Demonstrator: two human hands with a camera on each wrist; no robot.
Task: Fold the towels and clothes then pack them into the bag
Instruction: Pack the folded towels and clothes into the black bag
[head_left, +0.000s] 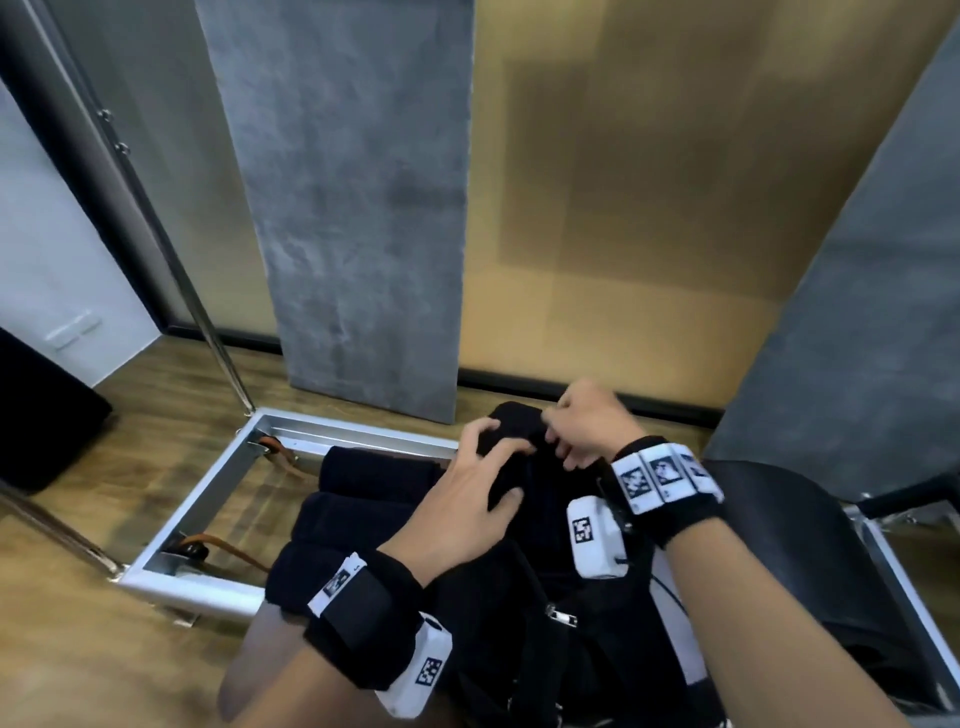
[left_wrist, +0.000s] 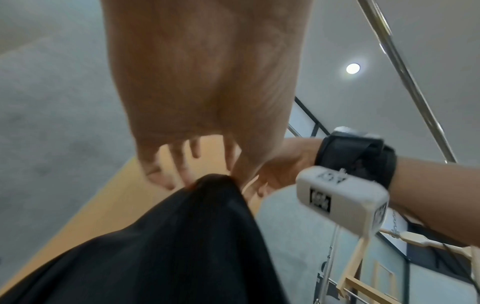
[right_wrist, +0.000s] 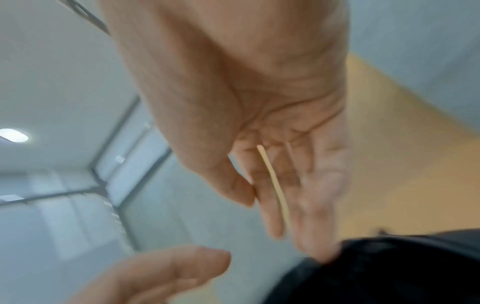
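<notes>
A black bag (head_left: 519, 577) with straps and a buckle stands in front of me on the wooden floor. My left hand (head_left: 483, 467) is spread over its upper part, fingers bent over the black fabric (left_wrist: 182, 236). My right hand (head_left: 571, 431) is at the bag's top, fingers curled down onto the fabric (right_wrist: 389, 271); that view is blurred. The two hands almost touch. Dark rolled towels (head_left: 363, 493) lie side by side just left of the bag. What is inside the bag is hidden.
A metal floor frame (head_left: 208, 493) with a slanting pole (head_left: 171, 260) surrounds the towels. A grey panel (head_left: 363, 234) leans on the tan wall. A black chair (head_left: 779, 545) is at the right, a dark box (head_left: 41, 415) at the left. A wooden hanger (left_wrist: 363, 257) hangs nearby.
</notes>
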